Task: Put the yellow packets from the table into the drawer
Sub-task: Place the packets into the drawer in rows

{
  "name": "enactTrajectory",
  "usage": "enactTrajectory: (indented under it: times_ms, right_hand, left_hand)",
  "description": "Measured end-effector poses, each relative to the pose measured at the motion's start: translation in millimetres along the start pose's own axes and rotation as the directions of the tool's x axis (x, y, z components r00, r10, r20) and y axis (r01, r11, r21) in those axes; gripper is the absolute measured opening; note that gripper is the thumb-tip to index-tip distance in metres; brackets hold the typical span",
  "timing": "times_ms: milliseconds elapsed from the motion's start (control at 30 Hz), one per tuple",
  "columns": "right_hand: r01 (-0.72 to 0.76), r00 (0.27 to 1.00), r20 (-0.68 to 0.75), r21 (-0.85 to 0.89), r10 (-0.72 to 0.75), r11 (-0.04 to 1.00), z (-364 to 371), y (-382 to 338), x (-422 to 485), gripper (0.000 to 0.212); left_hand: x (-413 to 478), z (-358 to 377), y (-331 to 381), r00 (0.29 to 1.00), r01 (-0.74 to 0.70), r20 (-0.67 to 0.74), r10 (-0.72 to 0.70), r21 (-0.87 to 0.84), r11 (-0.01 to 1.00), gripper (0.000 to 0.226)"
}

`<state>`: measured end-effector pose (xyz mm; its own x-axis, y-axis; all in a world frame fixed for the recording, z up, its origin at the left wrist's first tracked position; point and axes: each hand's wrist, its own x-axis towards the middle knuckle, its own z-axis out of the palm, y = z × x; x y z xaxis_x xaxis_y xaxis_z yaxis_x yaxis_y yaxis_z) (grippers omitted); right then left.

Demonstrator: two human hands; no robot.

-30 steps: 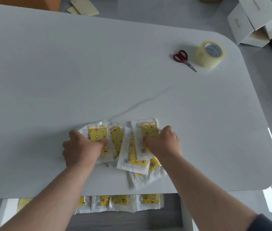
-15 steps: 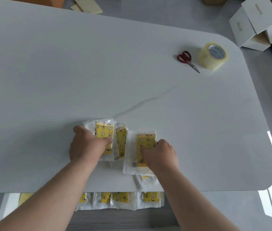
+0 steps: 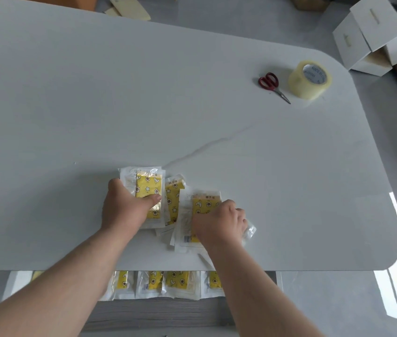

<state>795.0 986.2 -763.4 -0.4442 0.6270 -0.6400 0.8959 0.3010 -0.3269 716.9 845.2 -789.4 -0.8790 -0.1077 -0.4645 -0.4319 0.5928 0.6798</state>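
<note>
Nearest the person, below and short of both grips, the open drawer (image 3: 18, 282) shows under the table's near edge, with a row of yellow packets (image 3: 158, 283) already lying flat in it side by side. Above that, on the near part of the white table (image 3: 192, 105), the left hand (image 3: 126, 210) clasps the left stack (image 3: 147, 183) of yellow packets: its thumb lies along the stack's left edge, its fingers are curled over the top, and the stack lies flat on the table under the palm. Just right of that grip, the right hand (image 3: 219, 222) grasps the right stack (image 3: 202, 205), its fingers curled over the stack's right edge; a clear wrapper corner (image 3: 249, 231) sticks out past the knuckles, and the lower packets run toward the table edge beneath the wrist. Between the two grips lies a middle packet (image 3: 174, 193), partly tucked under both stacks, and neither hand touches it. Well beyond the right hand's grip and off to its right, red-handled scissors (image 3: 271, 85) lie on the table just beside a tape roll (image 3: 310, 79) of clear tape. Farther still, past the table's far right corner, white boxes (image 3: 367, 35) sit on the floor, and far beyond the left hand's grip are pale cardboard pieces (image 3: 129, 7).
</note>
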Motion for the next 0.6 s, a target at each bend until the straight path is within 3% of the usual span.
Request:
enactTrajectory:
  times_ms: [100, 200, 300, 467, 533, 600]
  right_hand:
    - [0.055, 0.998, -0.029, 0.062, -0.054, 0.997, 4.6, 0.9, -2.0, 0.029]
    - [0.107, 0.994, -0.053, 0.23, -0.098, 0.967, 6.1, 2.3, -3.7, 0.021]
    - [0.154, 0.988, -0.027, 0.36, -0.155, 0.92, 1.5, 3.1, -3.5, 0.022]
    - [0.007, 0.971, 0.18, 0.632, -0.156, 0.775, -4.2, 0.0, -7.9, 0.023]
    - [-0.013, 0.961, 0.216, 0.66, -0.174, 0.751, -2.2, -1.9, -13.1, 0.023]
    - [-0.022, 0.959, 0.219, 0.695, -0.183, 0.719, 0.2, -2.6, -20.4, 0.024]
  left_hand:
    - [2.2, -8.9, -3.7, 0.999, 0.011, 0.048, -0.006, -0.105, 0.994, 0.049]
    - [2.8, -27.9, -3.5, 0.995, 0.061, 0.089, -0.043, -0.212, 0.975, 0.043]
    - [2.6, -49.1, -3.8, 0.978, 0.163, 0.185, -0.096, -0.391, 0.906, 0.033]
    - [-1.5, -78.0, -13.2, 0.926, 0.293, 0.37, -0.073, -0.585, 0.756, 0.026]
    - [-3.3, -85.1, -20.8, 0.906, 0.361, 0.414, -0.087, -0.648, 0.671, 0.014]
    - [-6.1, -92.1, -28.7, 0.898, 0.389, 0.429, -0.097, -0.671, 0.631, 0.016]
